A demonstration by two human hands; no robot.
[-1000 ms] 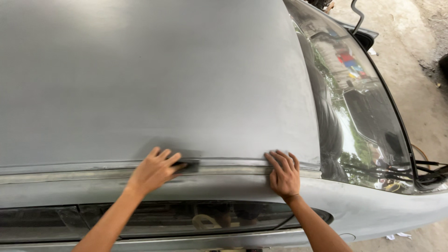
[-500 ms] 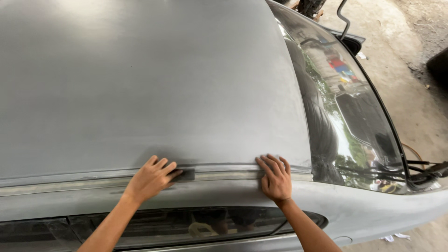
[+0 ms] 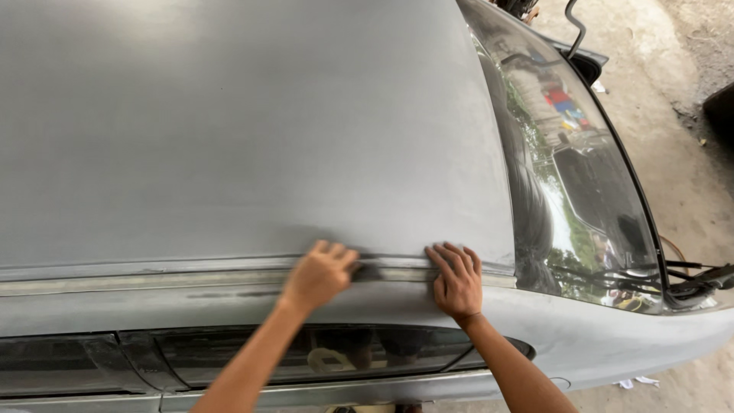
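Observation:
A dull grey, sanded car roof (image 3: 252, 130) fills most of the view. My left hand (image 3: 319, 274) presses a small dark sanding pad (image 3: 368, 271) against the roof's side edge channel (image 3: 153, 277); the hand is blurred with motion. My right hand (image 3: 457, 280) lies flat, fingers spread, on the same edge just to the right of the pad, holding nothing. The pad sits between the two hands, mostly under my left fingers.
The windscreen (image 3: 581, 183) slopes away at the right, with a wiper (image 3: 688, 275) at its base. Below the roof edge runs the dark side window (image 3: 306, 356). Bare dusty ground (image 3: 673, 92) lies beyond the car at the right.
My left hand has slid the pad to the right along the roof edge, closer to my right hand. My right hand has stayed flat on the edge.

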